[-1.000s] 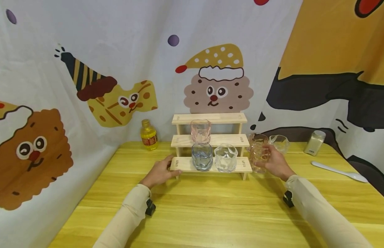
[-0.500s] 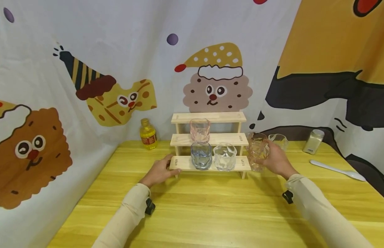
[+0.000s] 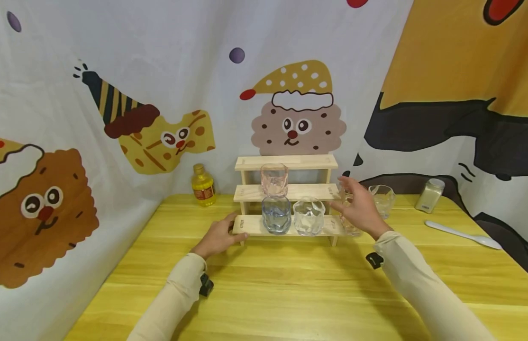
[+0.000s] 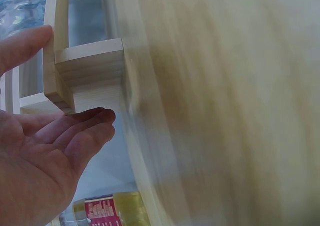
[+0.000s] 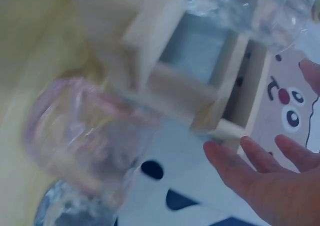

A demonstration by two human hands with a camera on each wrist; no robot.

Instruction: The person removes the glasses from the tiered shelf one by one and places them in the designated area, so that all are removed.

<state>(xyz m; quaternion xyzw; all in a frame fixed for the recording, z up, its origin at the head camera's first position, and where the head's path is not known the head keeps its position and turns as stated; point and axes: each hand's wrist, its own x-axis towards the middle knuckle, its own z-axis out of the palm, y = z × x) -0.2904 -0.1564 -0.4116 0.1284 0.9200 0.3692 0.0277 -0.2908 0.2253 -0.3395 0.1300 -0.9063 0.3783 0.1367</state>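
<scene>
A three-step wooden display rack [image 3: 285, 162] stands at the back of the table. My left hand [image 3: 217, 238] holds the left end of its lowest step, thumb in front and fingers behind. A blue glass [image 3: 276, 217] and a clear glass [image 3: 308, 218] stand on that step; a pink glass [image 3: 274, 180] is on the middle one. At the rack's right end my right hand [image 3: 361, 208] is raised, fingers spread and holding nothing. Behind it, partly hidden, is pinkish glassware [image 3: 351, 230], seen blurred as a pink glass [image 5: 85, 136] in the right wrist view.
Another clear glass [image 3: 382, 201] stands right of the right hand. Farther right are a shaker jar [image 3: 431, 195] and a white spoon [image 3: 460, 234]. A yellow oil bottle [image 3: 203, 185] is left of the rack. A printed cloth [image 3: 161, 57] hangs behind the table.
My right hand has let go of the pinkish glass beside the rack and moved left and up, fingers opening. The left hand keeps its place on the rack.
</scene>
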